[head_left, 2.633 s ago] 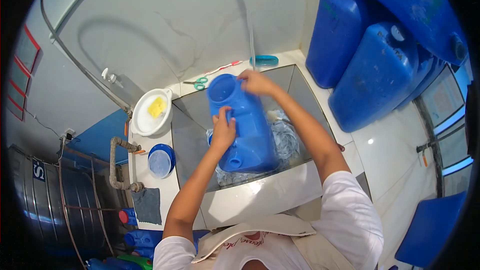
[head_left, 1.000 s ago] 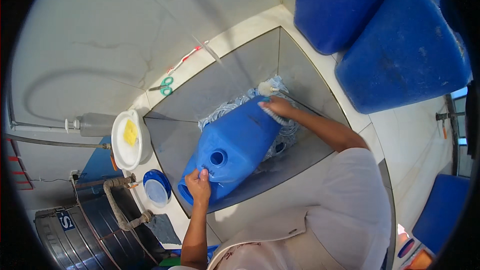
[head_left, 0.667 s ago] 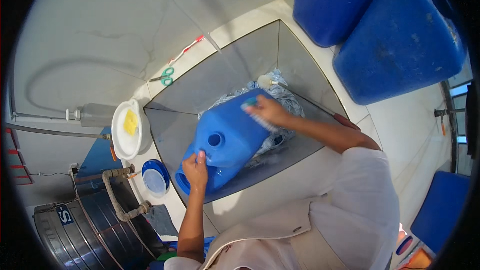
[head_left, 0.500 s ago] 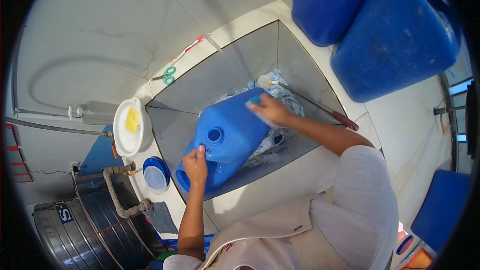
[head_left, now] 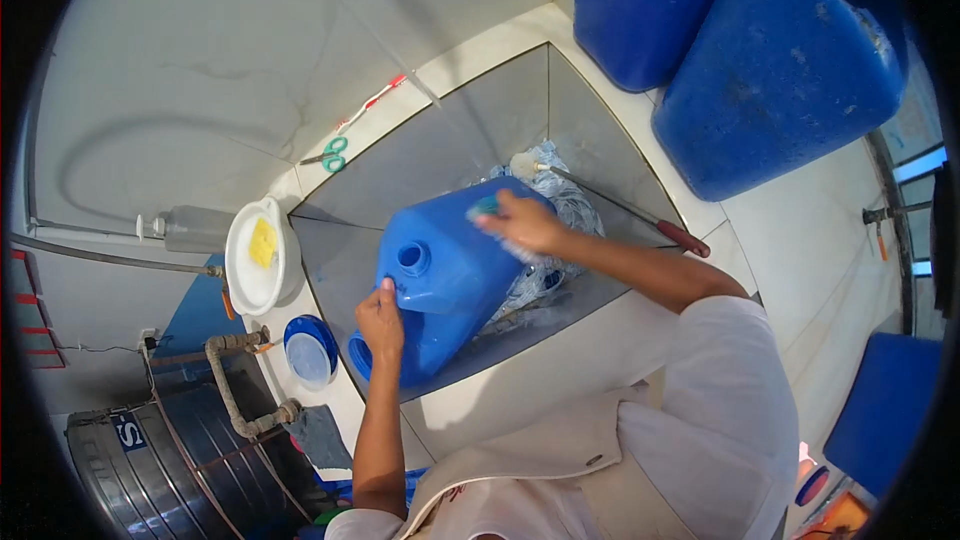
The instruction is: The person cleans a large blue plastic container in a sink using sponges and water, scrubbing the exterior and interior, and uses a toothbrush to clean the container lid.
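A blue plastic jerrycan [head_left: 455, 240] with an uncapped round mouth lies tilted over the sink. My left hand [head_left: 380, 320] is closed on its near-left edge beside the mouth, thumb on top. My right hand [head_left: 528, 223] presses a teal scouring pad [head_left: 486, 206] against the can's upper right face; hand and pad are a little blurred. Under the can's near-left side is more blue plastic with a second round opening [head_left: 359, 354], apparently another jerrycan, mostly hidden. A heap of pale blue-white mop strands [head_left: 575, 210] lies wet in the sink behind the can.
Around the grey sink [head_left: 500, 100] are green-handled scissors [head_left: 333, 154], a red-and-white toothbrush [head_left: 372, 102], a white bowl [head_left: 240, 265] with a yellow sponge [head_left: 263, 242], and a blue lid [head_left: 312, 350]. A red-handled rod [head_left: 683, 237] crosses the right rim. Large blue containers [head_left: 780, 80] stand at the far right.
My right hand and the pad have slid slightly left across the jerrycan's face. The can and my left hand have shifted a little left and up.
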A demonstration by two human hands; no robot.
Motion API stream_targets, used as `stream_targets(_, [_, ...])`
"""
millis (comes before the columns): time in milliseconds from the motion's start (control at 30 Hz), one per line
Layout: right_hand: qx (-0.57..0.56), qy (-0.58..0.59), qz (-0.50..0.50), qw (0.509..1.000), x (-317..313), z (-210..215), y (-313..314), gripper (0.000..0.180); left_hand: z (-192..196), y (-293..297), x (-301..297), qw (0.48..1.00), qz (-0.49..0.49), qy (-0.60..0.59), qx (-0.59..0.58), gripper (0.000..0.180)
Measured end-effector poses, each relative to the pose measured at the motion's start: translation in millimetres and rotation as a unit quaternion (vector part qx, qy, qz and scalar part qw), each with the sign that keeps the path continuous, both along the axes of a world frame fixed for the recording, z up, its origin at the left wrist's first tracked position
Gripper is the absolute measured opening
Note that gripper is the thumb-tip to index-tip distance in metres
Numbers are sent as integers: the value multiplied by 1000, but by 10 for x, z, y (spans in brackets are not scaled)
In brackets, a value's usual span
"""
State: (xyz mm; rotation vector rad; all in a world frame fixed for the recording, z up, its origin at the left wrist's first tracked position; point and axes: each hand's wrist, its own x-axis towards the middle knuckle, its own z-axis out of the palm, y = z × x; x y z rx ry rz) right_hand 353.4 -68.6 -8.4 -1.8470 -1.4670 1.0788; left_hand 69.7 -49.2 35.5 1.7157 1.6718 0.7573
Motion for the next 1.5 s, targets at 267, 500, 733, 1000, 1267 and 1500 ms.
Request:
stream_targets(267, [-6,26,-90,996,370,-679,35,56,32,191,125,1000,5,-14,-11,60])
stream_targets(500, [-19,7,-100,995,320,-397,40,56,75,224,214,998,27,-28,-53,61])
stream_targets(733, [55,43,28,997,-151,187,228,59,8,236,0,998,48,-19,-39,60])
stream_targets(1000, [-66,-47,-6,997,432,-976,671,62,-62,-69,-51,998,-23,53,34,58])
stream_targets(1267, [-129,-104,-81,983,1013,-2506,736,66,-42,-376,-14,981,-134,89,111,64])
stream_targets(1500, [-217,-27,-48,975,932,-1894,957,77,-136,-476,-104,978,-150,92,116,63])
